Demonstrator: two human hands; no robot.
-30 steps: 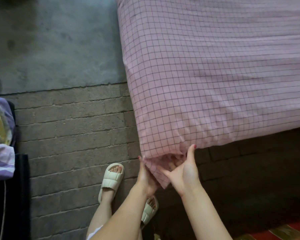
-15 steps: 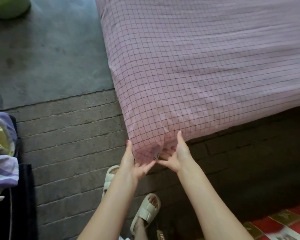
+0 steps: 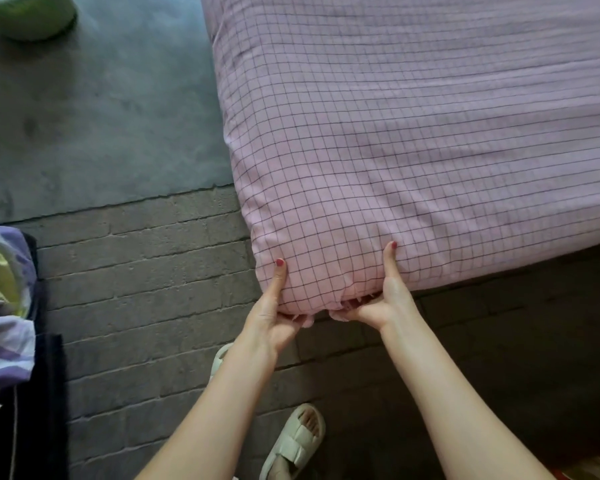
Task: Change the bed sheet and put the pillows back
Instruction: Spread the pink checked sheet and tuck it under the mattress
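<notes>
Gripping the pink grid-checked cotton sheet (image 3: 413, 140) under the mattress corner, left hand (image 3: 274, 317) and right hand (image 3: 378, 303) clench its gathered hem; corner lies directly ahead, between both.

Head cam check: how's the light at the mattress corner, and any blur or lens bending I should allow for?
Head view: the pink checked sheet is evenly lit and sharp at the corner, where the left hand and right hand grip it; under the bed is deep shadow; the sheet's grid lines curve, showing wide-angle bending; the green object top left is soft.

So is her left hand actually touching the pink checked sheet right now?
Touching. The head view shows the left hand gripping the pink checked sheet at the mattress corner, thumb pressed flat on the fabric, fingers curled under its bunched edge.
</notes>
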